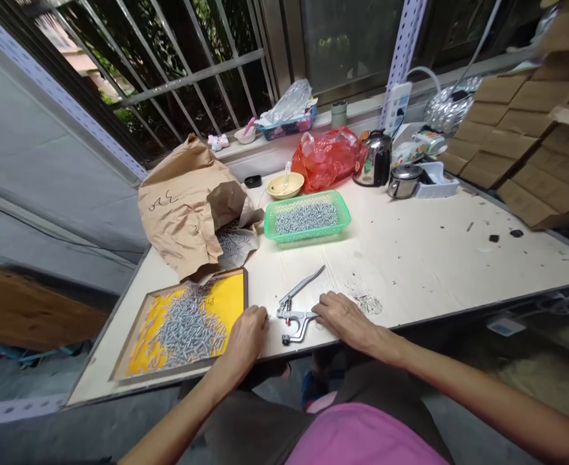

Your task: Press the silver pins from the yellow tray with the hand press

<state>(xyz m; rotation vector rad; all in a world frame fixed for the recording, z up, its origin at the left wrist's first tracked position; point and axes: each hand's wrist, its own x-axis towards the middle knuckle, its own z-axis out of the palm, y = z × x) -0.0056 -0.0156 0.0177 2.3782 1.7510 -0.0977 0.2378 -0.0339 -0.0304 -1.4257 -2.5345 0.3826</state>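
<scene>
Grey snap-fastener pliers (pixel 304 321) lie at the table's front edge, with one handle (pixel 307 282) raised at an angle. Small dark and red parts show at the jaw. My right hand (pixel 345 316) is closed over the pliers' other handle, whose far end is hidden under the fingers. To the left of the jaw is my left hand (pixel 249 332), its fingers curled and pressed together; anything in them is too small to make out. Beside it a shallow yellow-bottomed tray (pixel 233 294) bears a heap of silvery screws (pixel 187 329).
Behind the pliers stands a green basket (pixel 308 237) of small metal pieces. An open brown paper bag (pixel 182 213) leans at back left. Small loose pieces (pixel 369 303) lie beyond my right hand. A bowl (pixel 284 186), red bag (pixel 327 161) and kettle (pixel 374 161) line the back.
</scene>
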